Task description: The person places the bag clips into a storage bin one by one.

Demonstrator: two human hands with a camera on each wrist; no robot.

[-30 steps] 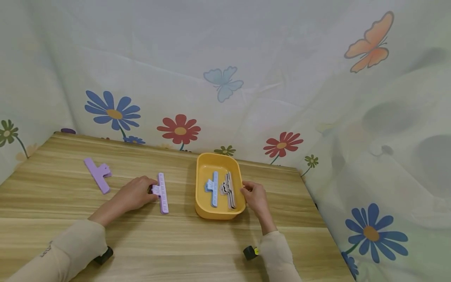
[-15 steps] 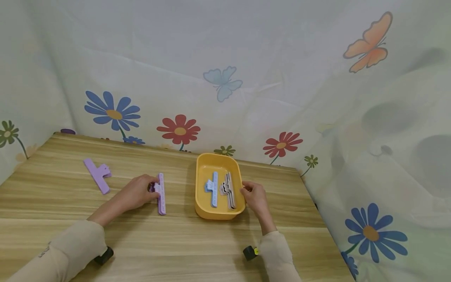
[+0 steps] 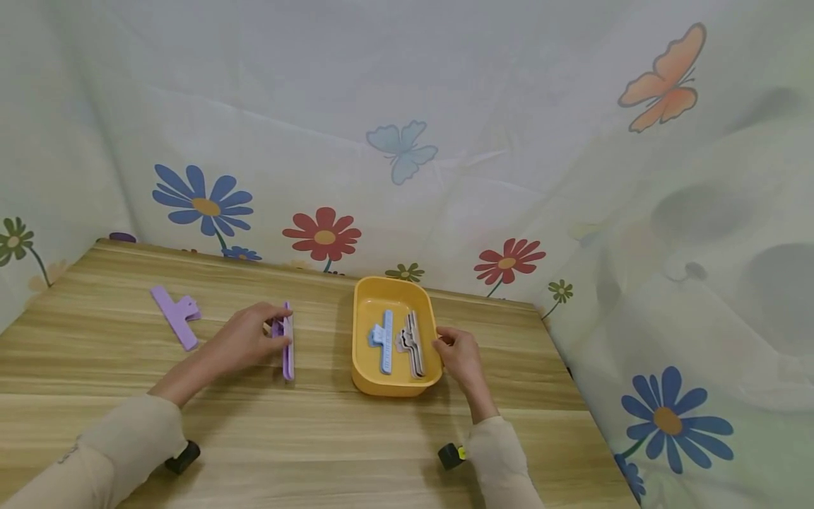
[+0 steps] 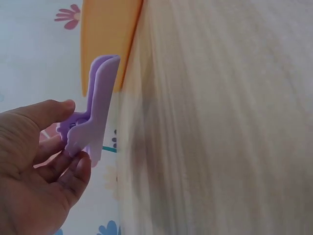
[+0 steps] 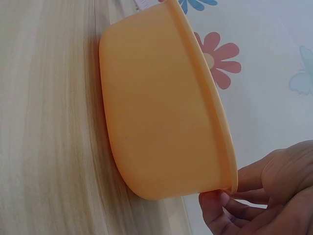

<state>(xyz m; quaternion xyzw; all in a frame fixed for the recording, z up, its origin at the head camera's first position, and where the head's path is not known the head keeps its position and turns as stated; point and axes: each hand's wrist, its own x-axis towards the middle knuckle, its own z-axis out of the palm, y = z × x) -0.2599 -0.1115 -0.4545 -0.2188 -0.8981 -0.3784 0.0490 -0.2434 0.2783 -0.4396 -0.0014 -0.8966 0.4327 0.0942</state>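
My left hand (image 3: 249, 338) holds a light purple bag clip (image 3: 288, 353) by its handle tabs. In the left wrist view the clip (image 4: 101, 98) stands with its long bar upright, the thumb on one side of the handle and fingers on the other. My right hand (image 3: 463, 355) pinches the right rim of a yellow plastic tub (image 3: 394, 389), seen in the right wrist view with thumb and fingers at the lip's corner. Inside the tub lie a blue clip (image 3: 387, 346) and several grey clips (image 3: 415, 346) packed side by side.
Another purple clip (image 3: 174, 318) lies on the wooden table (image 3: 305, 438) at the left. Behind the table hangs a pale curtain (image 3: 267, 106) printed with flowers and butterflies. A small purple round object (image 3: 123, 237) sits at the back left edge.
The purple clip in my left hand has turned, so its printed face now shows edge-on, and has shifted slightly left. My right hand and the tub have stayed in place.
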